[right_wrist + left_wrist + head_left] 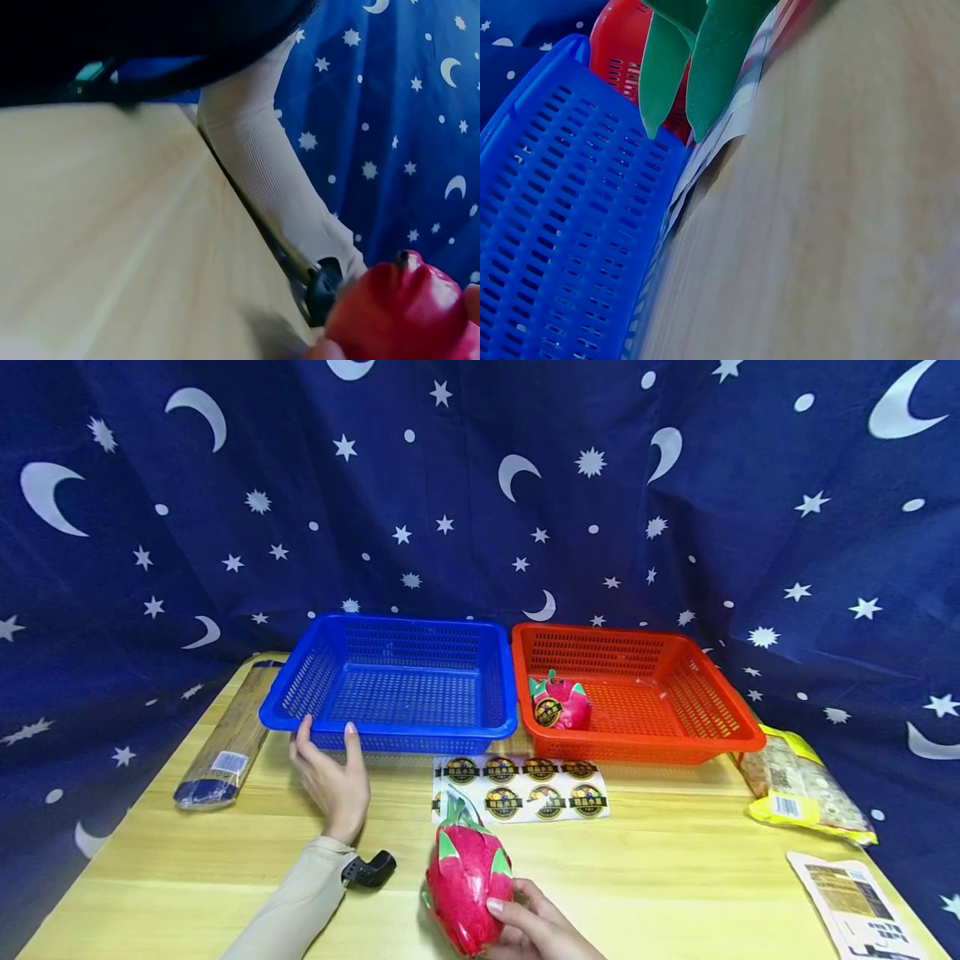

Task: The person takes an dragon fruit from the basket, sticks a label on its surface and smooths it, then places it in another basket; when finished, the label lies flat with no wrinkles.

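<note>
In the head view my right hand (536, 927) grips a red dragon fruit (467, 889) with green leaf tips, thumb on its side, above the near part of the table. The right wrist view shows the fruit's pink end (401, 311) between fingertips. My left hand (333, 785) is at the front rim of a blue plastic basket (390, 727), fingers and thumb spread; its fingertips overlap the rim, and I cannot tell how firmly they touch. A second dragon fruit (573, 706) with a round black-and-gold sticker lies in the left part of a red basket (645, 750). Green leaves (720, 67) hang into the left wrist view.
A sheet of round stickers (525, 814) lies before the baskets. At the left is a long wrapped pack (232, 735). A yellow food bag (810, 785) and a white packet (855, 906) lie at the right. A starry blue curtain (450, 468) hangs behind the table.
</note>
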### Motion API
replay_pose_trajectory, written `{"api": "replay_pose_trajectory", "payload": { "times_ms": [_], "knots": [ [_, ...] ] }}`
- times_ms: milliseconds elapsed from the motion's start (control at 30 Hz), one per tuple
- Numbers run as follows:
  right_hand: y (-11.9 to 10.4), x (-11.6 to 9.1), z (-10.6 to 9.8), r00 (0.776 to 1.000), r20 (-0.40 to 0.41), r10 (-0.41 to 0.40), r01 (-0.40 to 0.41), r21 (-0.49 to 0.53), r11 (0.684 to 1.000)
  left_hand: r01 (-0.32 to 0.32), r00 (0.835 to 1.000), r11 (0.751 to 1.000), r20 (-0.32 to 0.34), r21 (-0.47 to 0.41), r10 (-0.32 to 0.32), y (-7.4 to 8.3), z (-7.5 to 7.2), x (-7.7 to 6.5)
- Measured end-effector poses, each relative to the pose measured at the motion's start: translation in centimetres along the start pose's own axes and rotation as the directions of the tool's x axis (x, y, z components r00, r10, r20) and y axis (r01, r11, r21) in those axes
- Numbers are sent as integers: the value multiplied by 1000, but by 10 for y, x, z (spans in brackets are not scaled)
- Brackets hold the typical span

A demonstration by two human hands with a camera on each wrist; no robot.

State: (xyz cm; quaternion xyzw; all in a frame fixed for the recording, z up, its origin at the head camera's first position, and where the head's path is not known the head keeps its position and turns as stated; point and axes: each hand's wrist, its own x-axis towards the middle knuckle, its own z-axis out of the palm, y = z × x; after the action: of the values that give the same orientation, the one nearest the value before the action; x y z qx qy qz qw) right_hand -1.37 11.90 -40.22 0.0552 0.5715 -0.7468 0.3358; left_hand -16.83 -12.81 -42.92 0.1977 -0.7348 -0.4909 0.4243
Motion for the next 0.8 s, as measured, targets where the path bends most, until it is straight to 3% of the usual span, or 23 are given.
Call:
{"api": "replay_pose_trajectory", "payload": {
  "times_ms": [167,333,567,667,800],
  "knots": [
    [-2,-1,-6,1000,18,15,-12,-147,989,-4,1000,1000,2,6,4,-1,0,0],
    [1,3,-16,999,34,-16,26,-318,948,0,1000,1000,1,10,0,0,0,0],
    [1,1,-21,996,58,-67,81,-292,953,10,1000,1000,8,10,-10,0,0,0],
    [1,1,-23,989,69,-127,144,-371,918,11,1000,1000,8,11,-11,0,0,0],
    [-1,1,-26,988,56,-144,154,-462,874,6,1000,1000,2,15,-6,0,0,0]
  ]
}}
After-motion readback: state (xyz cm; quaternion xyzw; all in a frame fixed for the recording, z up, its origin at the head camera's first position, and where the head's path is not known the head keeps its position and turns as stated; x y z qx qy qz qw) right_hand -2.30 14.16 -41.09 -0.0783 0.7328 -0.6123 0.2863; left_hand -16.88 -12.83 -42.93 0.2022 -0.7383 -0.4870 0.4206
